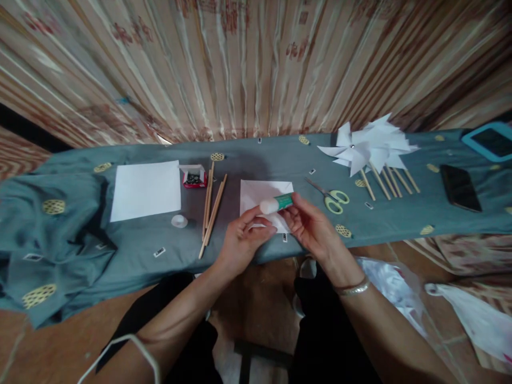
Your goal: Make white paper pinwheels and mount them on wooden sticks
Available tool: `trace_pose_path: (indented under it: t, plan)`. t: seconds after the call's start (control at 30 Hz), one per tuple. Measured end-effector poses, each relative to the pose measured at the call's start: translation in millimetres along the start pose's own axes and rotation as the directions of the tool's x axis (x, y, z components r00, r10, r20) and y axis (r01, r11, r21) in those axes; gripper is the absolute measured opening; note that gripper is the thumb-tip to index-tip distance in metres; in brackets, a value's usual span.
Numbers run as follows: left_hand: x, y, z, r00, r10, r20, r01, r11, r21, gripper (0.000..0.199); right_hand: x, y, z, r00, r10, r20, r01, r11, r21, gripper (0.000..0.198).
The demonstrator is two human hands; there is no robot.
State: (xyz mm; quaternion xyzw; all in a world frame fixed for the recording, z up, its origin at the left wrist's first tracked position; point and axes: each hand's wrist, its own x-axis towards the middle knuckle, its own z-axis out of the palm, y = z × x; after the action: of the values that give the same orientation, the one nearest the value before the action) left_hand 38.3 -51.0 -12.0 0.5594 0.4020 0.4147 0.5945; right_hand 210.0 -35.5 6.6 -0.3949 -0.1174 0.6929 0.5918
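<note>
A green and white glue stick (283, 201) is held at its green end by my right hand (314, 226), tilted slightly over the table. My left hand (244, 237) is at the white end; its index finger lies close beside that end, and its thumb is apart below. I cannot tell whether the left fingers touch the glue stick. Under both hands lies a square sheet of white paper (250, 191) with crease lines, its near part partly covered.
Left of the paper are wooden sticks (216, 213), a small red box (194, 177) of dark pieces, a white ring-like piece (179, 221) and white sheets (147, 192). To the right lie green-handled scissors (335, 201), paper pinwheels (370, 146) on sticks, a phone (460, 188) and a blue-framed device (490, 141).
</note>
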Motion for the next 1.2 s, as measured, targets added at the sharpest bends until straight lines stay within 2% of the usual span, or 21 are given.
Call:
trace_pose_path:
  t: [0.07,0.1,0.2,0.23,0.3,0.47,0.6,0.77,1.07,1.13,1.2]
  plan:
    - [-3,-3,7,0.986,0.145,0.087,-0.158,0.970,0.184,0.035,3,-16,-10,0.993,-0.102,-0.051,0.102,0.995,0.000,0.020]
    - [-5,-4,9,0.961,0.223,0.161,-0.262,0.921,0.287,0.031,5,-23,-15,0.985,-0.152,-0.078,0.151,0.988,-0.017,0.021]
    - [-5,-6,11,0.870,0.341,0.357,-0.488,0.700,0.522,0.026,8,-35,-27,0.949,-0.293,-0.114,0.276,0.951,-0.142,0.021]
    - [-4,-6,9,0.856,0.352,0.377,-0.515,0.637,0.574,0.027,8,-35,-29,0.939,-0.328,-0.106,0.303,0.932,-0.201,0.021]
    - [2,-9,3,0.858,0.358,0.370,-0.513,0.542,0.666,0.030,9,-32,-28,0.920,-0.385,-0.072,0.345,0.884,-0.316,0.022]
    - [16,-22,-11,0.907,0.284,0.312,-0.406,0.381,0.831,0.043,11,-19,-13,0.870,-0.492,0.031,0.439,0.746,-0.501,0.025]
    - [22,-30,-12,0.906,0.253,0.338,-0.411,0.341,0.845,0.050,17,-13,-9,0.844,-0.519,0.133,0.473,0.606,-0.640,0.027]
    - [28,-33,-9,0.900,0.250,0.358,-0.428,0.346,0.835,0.054,21,-9,-13,0.859,-0.471,0.201,0.426,0.440,-0.790,0.032]
    - [32,-36,-8,0.906,0.210,0.368,-0.422,0.370,0.827,0.052,22,-7,-9,0.860,-0.465,0.211,0.426,0.424,-0.800,0.037]
    - [32,-35,-8,0.906,0.194,0.376,-0.422,0.372,0.827,0.052,21,-6,-8,0.855,-0.462,0.234,0.430,0.384,-0.817,0.037]
    - [32,-34,-8,0.907,0.184,0.379,-0.421,0.368,0.829,0.052,20,-6,-7,0.852,-0.443,0.277,0.425,0.280,-0.861,0.032]
